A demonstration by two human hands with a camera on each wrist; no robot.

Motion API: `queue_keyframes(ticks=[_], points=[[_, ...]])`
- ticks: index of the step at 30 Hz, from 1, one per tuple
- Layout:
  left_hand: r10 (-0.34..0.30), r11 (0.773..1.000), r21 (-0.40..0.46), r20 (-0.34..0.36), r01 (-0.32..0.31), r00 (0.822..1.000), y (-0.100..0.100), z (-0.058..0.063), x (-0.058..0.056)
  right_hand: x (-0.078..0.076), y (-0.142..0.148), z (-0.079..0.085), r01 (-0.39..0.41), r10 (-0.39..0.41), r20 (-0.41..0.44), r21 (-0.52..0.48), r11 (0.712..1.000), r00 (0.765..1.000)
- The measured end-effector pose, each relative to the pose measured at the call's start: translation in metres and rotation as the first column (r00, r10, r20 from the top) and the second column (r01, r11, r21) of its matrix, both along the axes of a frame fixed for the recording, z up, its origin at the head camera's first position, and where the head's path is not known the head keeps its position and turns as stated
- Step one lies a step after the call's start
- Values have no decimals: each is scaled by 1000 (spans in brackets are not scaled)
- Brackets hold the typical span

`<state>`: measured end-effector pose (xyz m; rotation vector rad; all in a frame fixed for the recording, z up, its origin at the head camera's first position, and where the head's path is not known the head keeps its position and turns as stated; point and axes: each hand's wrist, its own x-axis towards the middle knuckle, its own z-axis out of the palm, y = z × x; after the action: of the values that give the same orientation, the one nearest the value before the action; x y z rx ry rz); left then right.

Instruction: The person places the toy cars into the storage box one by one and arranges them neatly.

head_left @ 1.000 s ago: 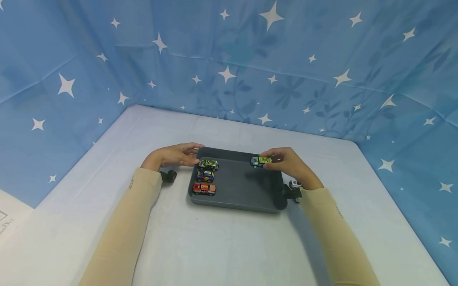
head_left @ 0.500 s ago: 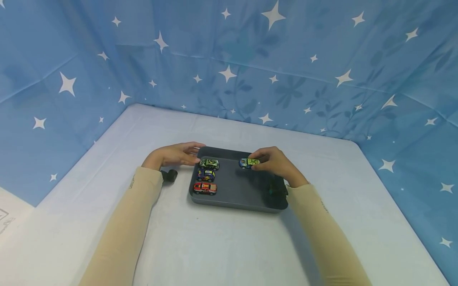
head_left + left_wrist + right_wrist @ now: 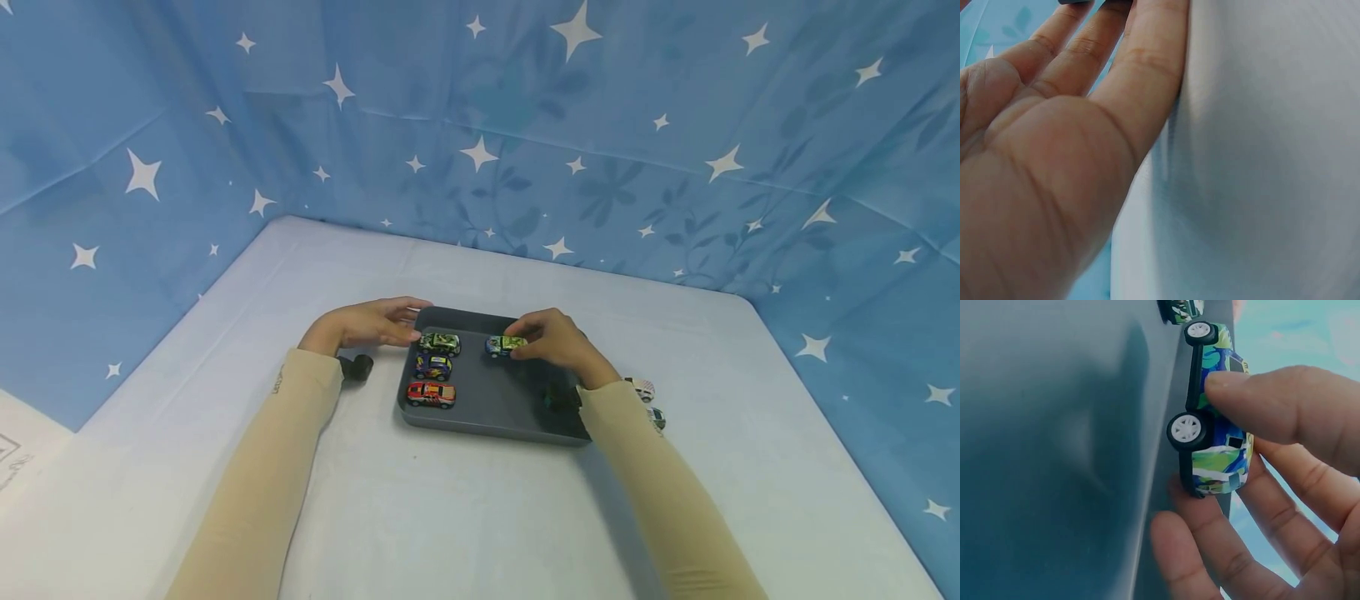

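In the head view, my right hand pinches a blue, green and yellow toy car between thumb and fingers over the back part of a grey tray. The right wrist view shows this toy car side-on, its white-spoked wheels visible. My left hand touches the tray's back left corner with nearly straight fingers. Along the tray's left side stand a green camouflage toy car, a dark blue toy car and a red toy car. The left wrist view shows mostly palm and extended fingers.
Right of the tray, partly behind the right sleeve, are a white toy car and another small toy car. A white cloth covers the table. Blue star-patterned curtains stand behind and at the sides.
My right hand has moved left over the tray, carrying the blue, green and yellow toy car toward the camouflage one. The left hand stays at the tray's corner.
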<state>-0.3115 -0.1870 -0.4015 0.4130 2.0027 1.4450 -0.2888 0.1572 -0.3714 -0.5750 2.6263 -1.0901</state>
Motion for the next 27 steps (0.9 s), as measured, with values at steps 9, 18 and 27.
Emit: queue_keyframes(ticks=[9, 18, 27], points=[[3, 1000, -9, 5, -3, 1000, 0, 0, 1, -4, -11, -5, 10, -10, 2, 52, 999, 1000], [-5, 1000, -6, -4, 5, 1000, 0, -1, 0, -8, -18, -12, 39, -42, 27, 81, 996, 999], [3, 1000, -7, -2, -3, 1000, 0, 0, 0, -9, -18, -14, 54, -58, 49, 72, 996, 997]])
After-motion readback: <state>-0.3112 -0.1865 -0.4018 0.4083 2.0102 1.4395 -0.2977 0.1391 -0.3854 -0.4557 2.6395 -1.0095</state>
